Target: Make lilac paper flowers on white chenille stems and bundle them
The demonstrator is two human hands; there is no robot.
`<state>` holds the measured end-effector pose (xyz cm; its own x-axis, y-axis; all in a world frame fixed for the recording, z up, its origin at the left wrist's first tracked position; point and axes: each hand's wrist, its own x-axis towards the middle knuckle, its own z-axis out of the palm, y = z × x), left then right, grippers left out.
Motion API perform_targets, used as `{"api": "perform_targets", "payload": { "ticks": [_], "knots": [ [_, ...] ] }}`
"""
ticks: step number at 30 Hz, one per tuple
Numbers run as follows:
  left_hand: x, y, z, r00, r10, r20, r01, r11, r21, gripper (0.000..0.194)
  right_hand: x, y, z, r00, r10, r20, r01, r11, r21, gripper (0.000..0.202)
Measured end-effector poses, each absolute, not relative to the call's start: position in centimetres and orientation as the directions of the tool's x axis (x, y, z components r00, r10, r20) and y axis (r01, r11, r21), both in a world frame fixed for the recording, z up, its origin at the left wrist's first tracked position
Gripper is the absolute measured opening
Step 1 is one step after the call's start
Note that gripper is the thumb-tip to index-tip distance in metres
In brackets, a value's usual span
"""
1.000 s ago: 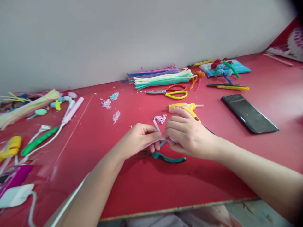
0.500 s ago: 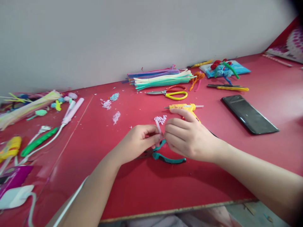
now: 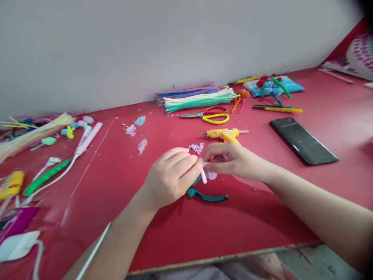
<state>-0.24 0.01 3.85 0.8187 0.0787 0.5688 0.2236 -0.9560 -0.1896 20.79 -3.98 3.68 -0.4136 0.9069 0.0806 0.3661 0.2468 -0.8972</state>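
Near the middle of the red table, my left hand (image 3: 175,175) and my right hand (image 3: 233,161) meet. A pale pink fuzzy strip (image 3: 204,177) sticks down between them, pinched in the fingers of both. Beneath my right fingers a paler lilac fuzzy patch (image 3: 212,175) shows; its full shape is hidden. Teal-handled pliers (image 3: 211,197) lie just below my hands, partly covered by my left hand. A small pile of lilac pieces (image 3: 197,147) rests right behind my fingertips. The yellow glue gun (image 3: 225,134) lies beyond my right hand.
Red-and-yellow scissors (image 3: 215,117) and bundled pipe cleaners (image 3: 198,99) lie farther back. A black phone (image 3: 304,140) is at the right. Fuzz scraps (image 3: 142,146) lie left of centre. A pink hot iron (image 3: 89,138), cords and more pipe cleaners (image 3: 37,134) fill the left side.
My left hand has turned over, its back now upward, and sits closer to my right. My right hand has rotated, opening a view of the lilac patch. The strip now points down toward me.
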Motion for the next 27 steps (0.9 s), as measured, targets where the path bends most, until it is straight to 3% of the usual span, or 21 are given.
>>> {"api": "perform_targets", "payload": {
  "ticks": [4, 7, 11, 14, 17, 23, 27],
  "knots": [
    [-0.2, 0.1, 3.5, 0.790, 0.166, 0.590, 0.252, -0.966, -0.065, 0.009, 20.5, -4.1, 3.4, -0.374, 0.919, 0.129, 0.395, 0.283, -0.874, 0.008],
    [0.1, -0.1, 3.3, 0.738, 0.389, 0.552, 0.317, -0.921, 0.227, 0.007, 20.4, -4.0, 3.1, -0.382, 0.883, 0.273, 0.499, 0.446, -0.743, 0.008],
    [0.4, -0.4, 3.6, 0.639, 0.746, 0.186, 0.449, -0.558, 0.698, 0.021, 20.2, -4.1, 2.8, -0.421, 0.799, 0.429, 0.622, 0.598, -0.505, 0.008],
    [0.4, -0.1, 3.7, 0.591, 0.800, -0.103, 0.445, -0.217, 0.869, 0.027, 19.9, -4.4, 2.7, -0.443, 0.755, 0.484, 0.679, 0.635, -0.369, 0.013],
    [0.4, 0.4, 3.7, 0.590, 0.769, -0.246, 0.371, 0.012, 0.929, 0.028, 19.6, -4.7, 2.8, -0.476, 0.700, 0.533, 0.703, 0.667, -0.249, 0.020],
    [0.4, 0.4, 3.9, 0.571, 0.721, -0.392, 0.362, 0.207, 0.909, 0.031, 19.4, -5.1, 3.2, -0.549, 0.607, 0.574, 0.733, 0.680, -0.019, 0.023],
    [0.3, 0.3, 4.0, 0.574, 0.695, -0.434, 0.347, 0.273, 0.897, 0.034, 19.7, -5.3, 3.0, -0.563, 0.572, 0.597, 0.714, 0.700, 0.002, 0.020]
  ]
}}
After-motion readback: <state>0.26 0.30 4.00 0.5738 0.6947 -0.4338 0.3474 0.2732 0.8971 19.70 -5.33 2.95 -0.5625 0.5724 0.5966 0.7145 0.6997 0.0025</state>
